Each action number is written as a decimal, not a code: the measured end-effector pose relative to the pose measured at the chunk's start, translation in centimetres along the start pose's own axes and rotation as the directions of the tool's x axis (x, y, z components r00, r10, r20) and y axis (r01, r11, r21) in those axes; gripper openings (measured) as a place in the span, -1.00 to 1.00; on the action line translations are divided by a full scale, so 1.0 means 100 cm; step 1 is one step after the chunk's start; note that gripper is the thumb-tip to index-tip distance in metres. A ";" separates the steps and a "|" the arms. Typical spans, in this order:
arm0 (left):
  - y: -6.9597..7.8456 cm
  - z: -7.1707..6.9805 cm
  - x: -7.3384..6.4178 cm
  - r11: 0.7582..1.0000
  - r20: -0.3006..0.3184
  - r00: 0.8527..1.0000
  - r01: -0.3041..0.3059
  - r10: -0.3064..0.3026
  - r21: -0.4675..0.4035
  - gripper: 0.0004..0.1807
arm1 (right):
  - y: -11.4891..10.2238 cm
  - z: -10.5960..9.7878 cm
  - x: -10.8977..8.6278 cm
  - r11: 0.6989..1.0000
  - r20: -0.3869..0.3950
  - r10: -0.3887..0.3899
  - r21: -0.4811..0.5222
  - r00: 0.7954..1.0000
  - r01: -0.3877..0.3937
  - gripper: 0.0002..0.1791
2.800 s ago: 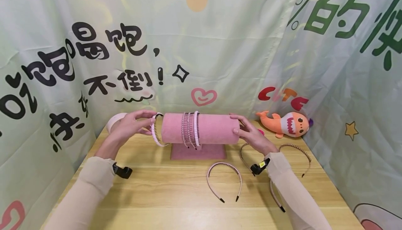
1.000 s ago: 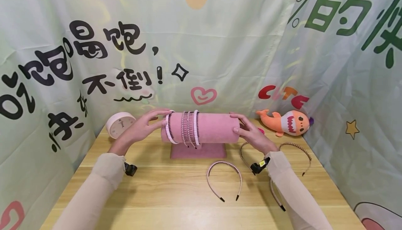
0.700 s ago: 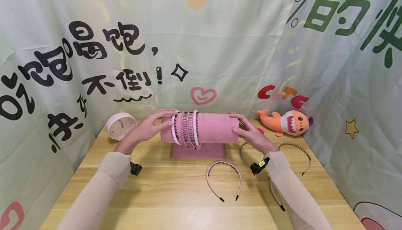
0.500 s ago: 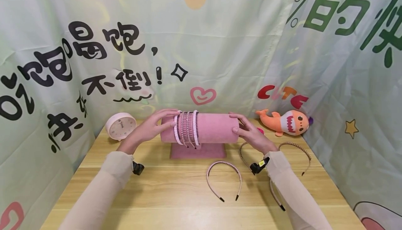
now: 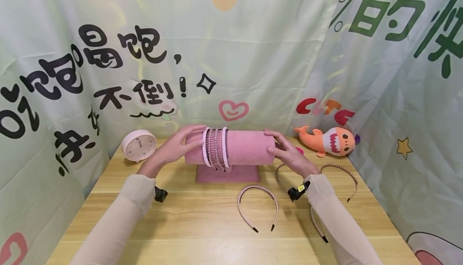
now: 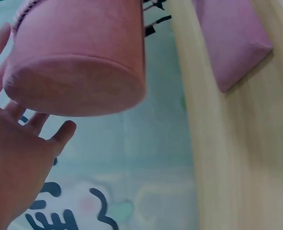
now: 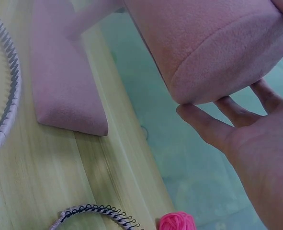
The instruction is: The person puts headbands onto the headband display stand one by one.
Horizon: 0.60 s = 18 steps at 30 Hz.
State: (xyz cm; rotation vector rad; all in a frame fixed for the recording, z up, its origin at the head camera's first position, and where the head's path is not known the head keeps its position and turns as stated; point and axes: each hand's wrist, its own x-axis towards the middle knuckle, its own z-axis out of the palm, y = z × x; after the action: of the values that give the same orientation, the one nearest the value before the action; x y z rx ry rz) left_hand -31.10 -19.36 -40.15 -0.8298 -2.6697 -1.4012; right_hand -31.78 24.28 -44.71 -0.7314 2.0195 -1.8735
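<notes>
We're seeing the left hand (image 5: 178, 144) (the nearer one) holding the leftmost white headband (image 5: 205, 154), which is ringing the pink roll (image 5: 250, 147) just rightward; roll's running left-right, right hand (image 5: 291, 155) gripping its right end.

The cream left sleeve (image 5: 117, 218) at seven o'clock and right sleeve (image 5: 341, 218) at five have broad cuffs; black wrist cameras, left (image 5: 160, 194) and right (image 5: 296, 193), the latter with a yellow label (image 5: 301, 188).

You've got blk txt (image 5: 97, 50) "吃饱喝饱, … 不倒!" on the curtain (image 5: 267, 68) abv the table (image 5: 202, 216)'s back L corner, some chars fold-warped. Abv back R corner: "CUTE" lettering (image 5: 330, 107); higher, grn txt (image 5: 392, 24) "%的快", cut off. Clock (image 5: 139, 145) nos. too tiny.
</notes>
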 end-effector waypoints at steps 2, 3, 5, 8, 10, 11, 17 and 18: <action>-0.005 0.000 -0.001 0.999 -0.012 1.000 0.006 -0.007 -0.042 -0.39 | 0.000 0.000 0.000 1.000 0.003 -0.005 0.004 1.000 0.005 -0.41; -0.008 0.001 -0.001 0.998 -0.019 1.000 0.005 -0.006 -0.062 -0.40 | 0.000 0.000 -0.001 1.000 0.004 -0.007 0.006 1.000 0.007 -0.40; -0.015 0.000 -0.004 0.996 -0.033 0.999 0.004 -0.006 -0.084 -0.41 | -0.001 0.000 -0.001 1.000 0.008 -0.011 0.010 1.000 0.011 -0.41; -0.023 0.000 -0.007 0.995 -0.037 0.999 -0.002 -0.002 -0.101 -0.43 | -0.002 0.001 -0.001 1.000 0.009 -0.011 0.009 1.000 0.011 -0.41; -0.026 0.000 -0.009 0.993 -0.032 0.999 0.002 -0.005 -0.117 -0.43 | -0.002 0.001 0.000 1.000 0.008 -0.010 0.006 1.000 0.010 -0.41; -0.028 0.000 -0.010 0.992 -0.026 1.000 0.000 -0.003 -0.128 -0.42 | -0.003 0.001 0.000 1.000 0.008 -0.010 0.004 1.000 0.010 -0.41; -0.030 0.003 -0.013 0.977 -0.012 1.000 0.018 -0.021 -0.210 -0.38 | -0.003 0.001 0.000 1.000 0.006 -0.004 0.003 1.000 0.004 -0.40; -0.030 0.003 -0.013 0.975 -0.013 1.000 0.020 -0.024 -0.222 -0.37 | -0.003 0.001 0.000 1.000 0.005 -0.002 0.004 1.000 0.002 -0.40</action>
State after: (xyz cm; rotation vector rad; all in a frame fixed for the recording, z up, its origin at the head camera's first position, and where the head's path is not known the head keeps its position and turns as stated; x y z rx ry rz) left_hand -31.29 -21.06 -42.94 -0.8013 -2.5510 -1.7278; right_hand -31.64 24.20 -44.47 -0.7366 2.0124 -1.8742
